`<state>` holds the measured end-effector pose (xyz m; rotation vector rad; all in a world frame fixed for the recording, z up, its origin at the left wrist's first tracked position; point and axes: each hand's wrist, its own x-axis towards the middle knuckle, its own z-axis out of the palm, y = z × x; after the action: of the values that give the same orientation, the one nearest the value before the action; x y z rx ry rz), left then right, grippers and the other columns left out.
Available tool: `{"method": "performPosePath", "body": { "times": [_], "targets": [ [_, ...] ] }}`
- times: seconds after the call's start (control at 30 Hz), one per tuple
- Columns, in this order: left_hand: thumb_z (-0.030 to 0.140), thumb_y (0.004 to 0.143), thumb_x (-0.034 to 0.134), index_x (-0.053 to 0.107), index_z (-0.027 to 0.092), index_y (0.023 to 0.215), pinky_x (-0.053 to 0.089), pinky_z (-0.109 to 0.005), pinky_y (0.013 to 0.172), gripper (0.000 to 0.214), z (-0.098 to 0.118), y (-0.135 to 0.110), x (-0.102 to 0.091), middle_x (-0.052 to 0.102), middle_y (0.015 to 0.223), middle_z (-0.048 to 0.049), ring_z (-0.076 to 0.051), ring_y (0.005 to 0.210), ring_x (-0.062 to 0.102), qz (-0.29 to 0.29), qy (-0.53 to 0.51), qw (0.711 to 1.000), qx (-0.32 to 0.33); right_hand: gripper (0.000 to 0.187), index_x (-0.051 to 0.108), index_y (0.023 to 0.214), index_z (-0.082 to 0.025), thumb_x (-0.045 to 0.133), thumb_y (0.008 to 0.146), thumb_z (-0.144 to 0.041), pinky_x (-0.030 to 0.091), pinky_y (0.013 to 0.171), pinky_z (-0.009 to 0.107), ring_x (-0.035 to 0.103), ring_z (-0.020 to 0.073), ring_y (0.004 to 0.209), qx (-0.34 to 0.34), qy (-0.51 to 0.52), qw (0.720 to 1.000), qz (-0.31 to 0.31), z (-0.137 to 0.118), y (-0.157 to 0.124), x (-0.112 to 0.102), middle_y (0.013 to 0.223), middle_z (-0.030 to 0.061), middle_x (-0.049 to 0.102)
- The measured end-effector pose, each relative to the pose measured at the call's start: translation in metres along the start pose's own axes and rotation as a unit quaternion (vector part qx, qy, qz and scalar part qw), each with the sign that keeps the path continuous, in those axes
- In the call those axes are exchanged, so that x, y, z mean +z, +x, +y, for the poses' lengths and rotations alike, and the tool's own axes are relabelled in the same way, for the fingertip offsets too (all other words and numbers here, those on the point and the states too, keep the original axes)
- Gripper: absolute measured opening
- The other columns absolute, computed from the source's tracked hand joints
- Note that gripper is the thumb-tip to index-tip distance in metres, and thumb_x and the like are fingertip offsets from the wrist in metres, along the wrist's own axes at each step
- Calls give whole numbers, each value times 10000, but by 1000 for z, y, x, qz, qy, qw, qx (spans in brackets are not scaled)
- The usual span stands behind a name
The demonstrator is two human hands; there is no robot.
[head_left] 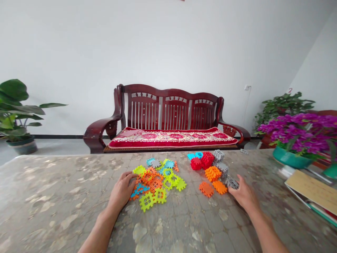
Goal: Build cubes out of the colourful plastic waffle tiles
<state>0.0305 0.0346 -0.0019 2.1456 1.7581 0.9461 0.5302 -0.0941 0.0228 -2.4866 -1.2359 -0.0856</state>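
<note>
Notched plastic building tiles lie in two groups on the table. My left hand (123, 187) rests at the left edge of a loose, mixed pile, its fingers stretched toward an orange tile (149, 175) and a blue tile (139, 189); no tile shows clearly in its grasp. Lime green tiles (146, 201) lie at that pile's near side. On the right, my right hand (243, 192) has thumb and fingers around grey tiles (232, 183). Beside it are orange tiles (213, 173), red tiles (207, 160) and more grey tiles (222, 169), grouped by colour, with blue tiles (198, 155) behind.
The table (168, 232) has a glossy patterned cover. Purple flowers in a teal pot (292, 157) and a stack with a tan notebook (313, 189) stand at the right. Beyond the table is a wooden bench (173, 105); a potted plant (22, 144) is at the left.
</note>
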Motion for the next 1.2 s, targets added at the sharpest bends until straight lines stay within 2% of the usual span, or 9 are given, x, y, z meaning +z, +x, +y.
{"method": "performPosePath", "body": {
  "times": [0.23,0.53,0.63,0.73,0.8,0.9,1.0,1.1,1.2],
  "targets": [
    [317,815,466,730,254,980,478,-332,970,318,-2,1,1,634,1167,-60,-211,1059,629,-2,3,1000,-5,747,348,1420,-97,554,762,-386,457,906,367,627,283,1086,-20,24,999,21,16,0,15,1248,165,629],
    [330,828,454,727,253,980,474,-342,973,322,2,-1,-1,627,1168,-64,-219,1069,628,-2,-5,1000,-9,714,395,1390,-75,541,772,-402,459,910,391,619,309,1082,-9,0,1000,14,7,-1,11,1227,181,634],
    [320,833,457,718,252,992,469,-324,977,313,2,-1,-1,626,1168,-55,-203,1059,629,-1,-11,1000,-8,638,445,1362,-111,521,773,-344,441,949,398,594,300,1120,-14,18,998,62,1,-3,5,1269,168,608],
    [305,835,456,714,249,1001,463,-319,984,312,0,-2,1,619,1181,-57,-199,1068,625,-2,-10,1000,-7,514,517,1286,-185,454,783,-265,430,972,350,602,230,1087,-75,117,984,115,-28,-16,-4,1224,95,641],
    [303,836,454,715,246,1007,461,-329,987,317,0,-2,1,615,1182,-63,-206,1075,623,-3,-11,1000,-8,429,575,1207,-190,428,818,-294,457,938,327,617,210,1040,-146,188,968,77,-61,-32,-7,1155,84,671],
    [306,840,454,714,244,1005,458,-341,994,315,0,-2,1,613,1184,-65,-210,1078,622,-5,-17,1000,-7,379,621,1165,-215,494,820,-308,420,1002,330,571,209,1138,-258,186,948,-10,-118,-59,-4,1185,64,662],
    [293,838,458,714,239,1004,452,-351,1002,310,0,-2,1,608,1191,-69,-214,1089,614,-8,-18,1000,-7,422,611,1200,-201,564,787,-271,394,1034,337,541,219,1177,-303,182,934,-57,-162,-78,6,1231,71,635],
    [274,832,465,716,232,1001,454,-353,999,305,0,-1,2,609,1186,-73,-216,1091,611,-7,-17,1000,-10,518,585,1257,-207,627,744,-263,394,1029,348,530,239,1182,-324,167,928,-82,-186,-83,17,1271,72,608],
    [262,827,474,716,235,993,461,-339,987,295,1,-2,2,612,1181,-66,-210,1088,613,-4,-17,1000,-11,518,592,1262,-220,644,749,-264,400,1007,358,543,248,1150,-333,147,928,-84,-194,-82,27,1239,63,632]
  ]
}}
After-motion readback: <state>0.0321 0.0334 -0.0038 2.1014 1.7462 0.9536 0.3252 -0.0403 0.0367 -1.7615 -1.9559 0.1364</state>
